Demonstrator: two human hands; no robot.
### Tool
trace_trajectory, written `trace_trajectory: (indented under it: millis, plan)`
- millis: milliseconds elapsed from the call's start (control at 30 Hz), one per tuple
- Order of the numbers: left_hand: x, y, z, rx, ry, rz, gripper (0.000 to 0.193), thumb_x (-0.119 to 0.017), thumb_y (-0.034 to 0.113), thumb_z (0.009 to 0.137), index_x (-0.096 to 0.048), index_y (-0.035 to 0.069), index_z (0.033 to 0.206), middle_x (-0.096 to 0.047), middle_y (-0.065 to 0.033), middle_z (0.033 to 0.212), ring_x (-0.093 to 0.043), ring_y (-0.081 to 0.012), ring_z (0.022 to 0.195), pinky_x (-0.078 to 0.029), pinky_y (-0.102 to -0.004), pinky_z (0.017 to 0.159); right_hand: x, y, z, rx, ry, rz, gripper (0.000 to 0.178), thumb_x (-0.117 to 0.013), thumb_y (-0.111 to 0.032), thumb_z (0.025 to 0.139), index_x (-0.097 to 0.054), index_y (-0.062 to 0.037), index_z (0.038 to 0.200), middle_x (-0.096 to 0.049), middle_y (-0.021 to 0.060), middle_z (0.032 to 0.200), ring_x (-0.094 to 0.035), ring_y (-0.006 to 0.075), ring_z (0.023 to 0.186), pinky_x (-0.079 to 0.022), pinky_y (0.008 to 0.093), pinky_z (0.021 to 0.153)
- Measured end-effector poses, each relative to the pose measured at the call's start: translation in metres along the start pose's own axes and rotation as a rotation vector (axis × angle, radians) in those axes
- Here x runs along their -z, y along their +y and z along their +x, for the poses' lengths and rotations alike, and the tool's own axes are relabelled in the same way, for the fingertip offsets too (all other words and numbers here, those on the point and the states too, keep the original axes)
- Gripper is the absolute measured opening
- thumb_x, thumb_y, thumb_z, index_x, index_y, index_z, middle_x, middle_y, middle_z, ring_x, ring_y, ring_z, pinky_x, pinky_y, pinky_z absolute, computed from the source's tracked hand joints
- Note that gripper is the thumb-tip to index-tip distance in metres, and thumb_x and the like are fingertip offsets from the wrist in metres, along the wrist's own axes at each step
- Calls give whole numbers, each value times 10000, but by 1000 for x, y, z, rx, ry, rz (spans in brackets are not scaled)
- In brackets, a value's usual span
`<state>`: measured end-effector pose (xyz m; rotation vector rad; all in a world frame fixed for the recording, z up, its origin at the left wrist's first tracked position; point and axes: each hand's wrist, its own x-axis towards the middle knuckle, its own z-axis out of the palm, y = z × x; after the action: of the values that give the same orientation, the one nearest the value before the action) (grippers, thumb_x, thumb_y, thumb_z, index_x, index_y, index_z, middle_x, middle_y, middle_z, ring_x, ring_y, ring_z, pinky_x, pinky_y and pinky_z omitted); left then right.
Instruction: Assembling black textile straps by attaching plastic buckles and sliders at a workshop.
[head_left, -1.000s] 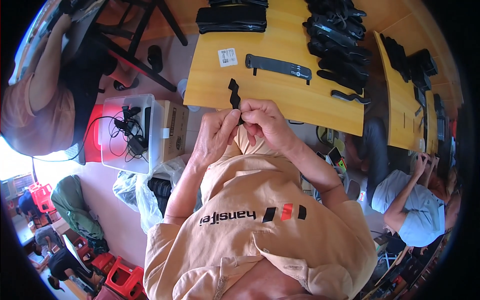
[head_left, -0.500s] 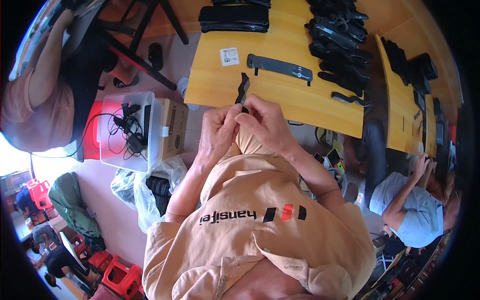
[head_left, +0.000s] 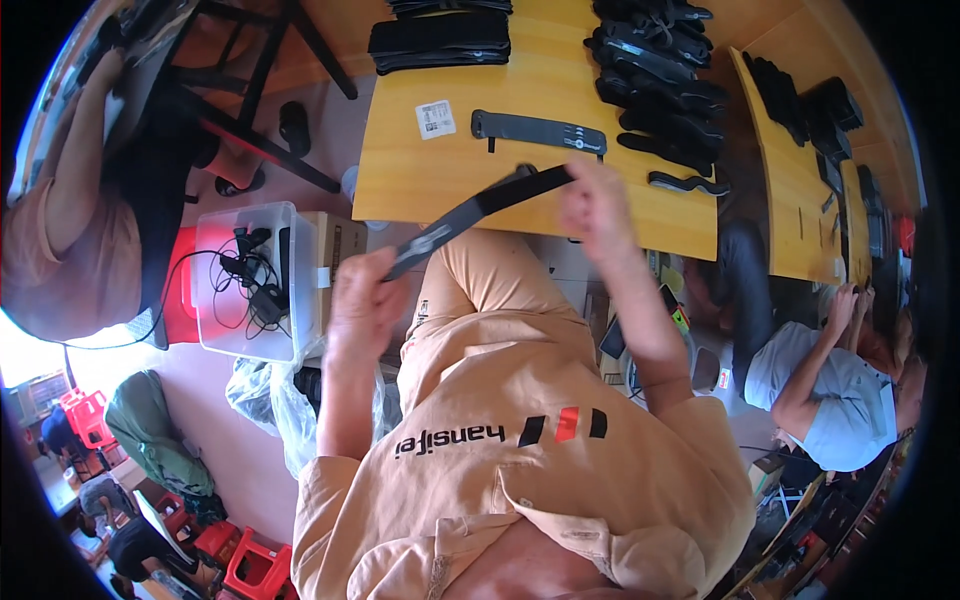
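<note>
A dark grey and black fabric strap [head_left: 470,211] is stretched slantwise between my two hands, above my lap and the table's near edge. My left hand [head_left: 365,300] is closed around its lower, grey end. At the upper black end, my right hand [head_left: 597,205] pinches the strap, slightly blurred by motion. Beyond them a similar grey strap [head_left: 535,131] lies flat on the yellow table [head_left: 400,185]. A small white label sheet [head_left: 435,119] is to its left. One curved black strap [head_left: 688,184] lies near the table's right edge.
A stack of folded black straps [head_left: 440,42] stands at the back left, a heap of black straps [head_left: 665,75] at the right. Left of me, a clear plastic bin [head_left: 297,280] holds cables. Other people sit at both sides, one by a second table [head_left: 790,225].
My hands were together on a bunched strap. They have moved apart, the right one up and rightward, the left one down and leftward, and the strap is now drawn out between them.
</note>
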<state>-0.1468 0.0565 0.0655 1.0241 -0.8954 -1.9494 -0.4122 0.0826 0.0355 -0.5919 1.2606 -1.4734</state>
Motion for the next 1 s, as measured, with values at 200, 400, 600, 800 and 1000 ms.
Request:
trace_trajectory:
  millis: [200,400,600,800,1000]
  plan:
    - [78,30,-17,195,-244,-391,442,-497,270,916,-323,186,518,-280,74,399,-227,-35,306,-169,-212,307,61,-76,-2,102,225,56,435,-593,-295,870,-367,-168,521,-274,-64,428,-252,56,345,-215,228,340]
    - [53,17,-27,133,-300,-211,378,-510,264,920,-389,144,582,-363,74,482,-290,-37,326,-208,-193,301,66,-100,20,123,323,202,424,-602,-237,871,-337,-163,548,-271,-59,464,-254,61,374,-212,221,362]
    - [121,45,-53,-230,-35,-747,411,-379,251,973,-350,166,572,-297,30,420,-260,-73,316,-239,-214,293,225,-139,33,458,434,383,371,-600,-209,873,-364,-139,596,-272,-50,486,-238,67,413,-222,229,388]
    - [85,29,-20,-205,57,-372,394,-450,311,960,-366,124,624,-342,27,555,-277,-54,430,-214,-209,385,147,-154,-18,545,548,-43,357,-581,-267,900,-432,-115,613,-309,-31,497,-279,75,411,-300,225,417]
    - [34,-24,57,-97,226,-233,252,-493,311,939,-531,66,899,-493,25,703,-409,-58,552,-321,-194,457,107,-155,-38,580,529,-614,329,-566,-321,910,-570,-58,712,-443,-15,539,-416,48,438,-393,178,460]
